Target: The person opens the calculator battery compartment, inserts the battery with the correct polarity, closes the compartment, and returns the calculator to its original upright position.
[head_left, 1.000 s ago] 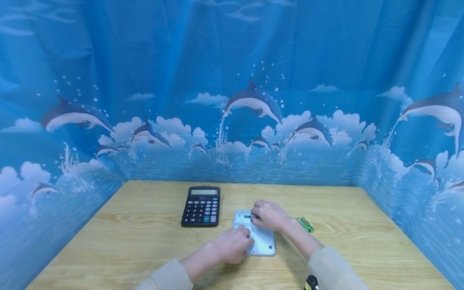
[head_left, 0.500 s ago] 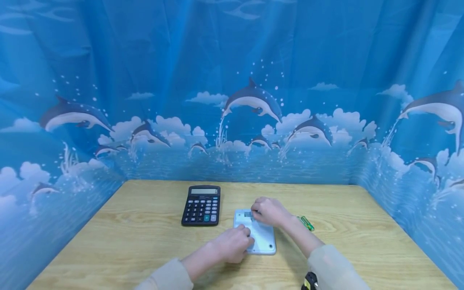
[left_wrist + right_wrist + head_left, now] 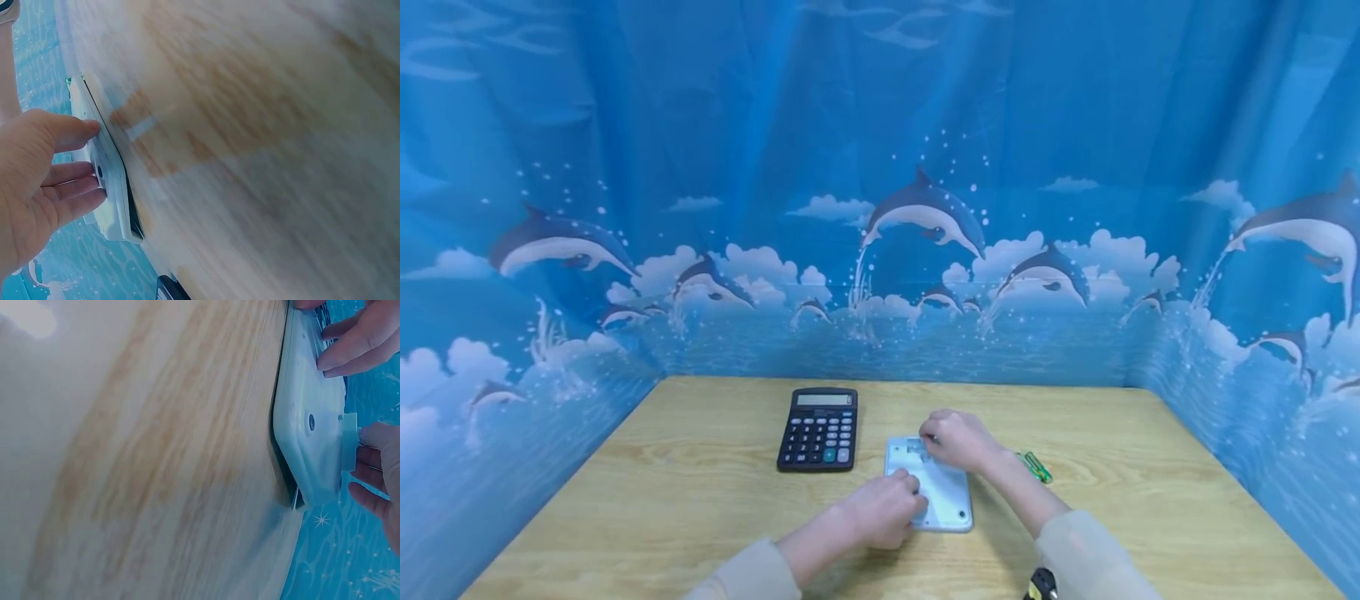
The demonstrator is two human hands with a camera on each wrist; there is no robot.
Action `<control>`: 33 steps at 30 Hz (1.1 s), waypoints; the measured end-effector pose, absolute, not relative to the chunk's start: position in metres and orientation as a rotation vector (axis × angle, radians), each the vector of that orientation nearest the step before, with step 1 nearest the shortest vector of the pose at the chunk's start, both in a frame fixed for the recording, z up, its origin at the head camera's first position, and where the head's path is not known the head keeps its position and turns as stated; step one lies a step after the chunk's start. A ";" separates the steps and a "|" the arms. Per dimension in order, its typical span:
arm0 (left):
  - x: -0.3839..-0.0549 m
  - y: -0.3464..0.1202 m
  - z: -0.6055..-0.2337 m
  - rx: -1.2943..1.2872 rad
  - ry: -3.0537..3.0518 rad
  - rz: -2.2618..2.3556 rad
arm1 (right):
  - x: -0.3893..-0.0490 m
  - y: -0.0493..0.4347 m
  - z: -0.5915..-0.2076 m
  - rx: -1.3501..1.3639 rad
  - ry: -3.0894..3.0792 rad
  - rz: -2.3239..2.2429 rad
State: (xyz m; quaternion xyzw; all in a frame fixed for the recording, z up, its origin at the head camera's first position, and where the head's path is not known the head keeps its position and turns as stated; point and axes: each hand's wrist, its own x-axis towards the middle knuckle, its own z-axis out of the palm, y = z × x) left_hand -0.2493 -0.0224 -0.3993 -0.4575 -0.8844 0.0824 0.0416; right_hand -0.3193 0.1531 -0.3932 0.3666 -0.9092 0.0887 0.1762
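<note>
A pale blue calculator [image 3: 946, 496] lies face down on the table, its back and a screw hole [image 3: 312, 422] showing. My left hand [image 3: 887, 507] holds it at its lower left, with thumb [image 3: 91, 127] and fingers [image 3: 94, 200] on the casing. At the far end my right hand [image 3: 957, 439] pinches a small pale battery cover [image 3: 349, 442], which stands up from the back in the right wrist view. Beside those fingertips a pale recess [image 3: 917, 451] shows in the casing, partly hidden by the hand.
A black calculator [image 3: 818, 429] lies face up to the left, its display lit. Green batteries [image 3: 1036, 467] lie right of my right forearm, partly covered by it. A black and yellow object [image 3: 1041, 585] is beside the right sleeve. A dolphin-print curtain [image 3: 880, 250] surrounds the table.
The dark green strip beside my right fingertips has given way to a pale recess. My right hand has shifted slightly; my left hand stays on the pale calculator.
</note>
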 end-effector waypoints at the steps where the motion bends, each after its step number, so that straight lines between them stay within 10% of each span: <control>1: -0.249 -0.022 -0.400 -1.404 -2.710 0.248 | -0.319 0.153 -0.394 1.030 -2.584 0.260; 33: -0.251 -0.024 -0.406 -1.425 -2.607 0.255 | -0.322 0.151 -0.388 0.588 -2.829 0.649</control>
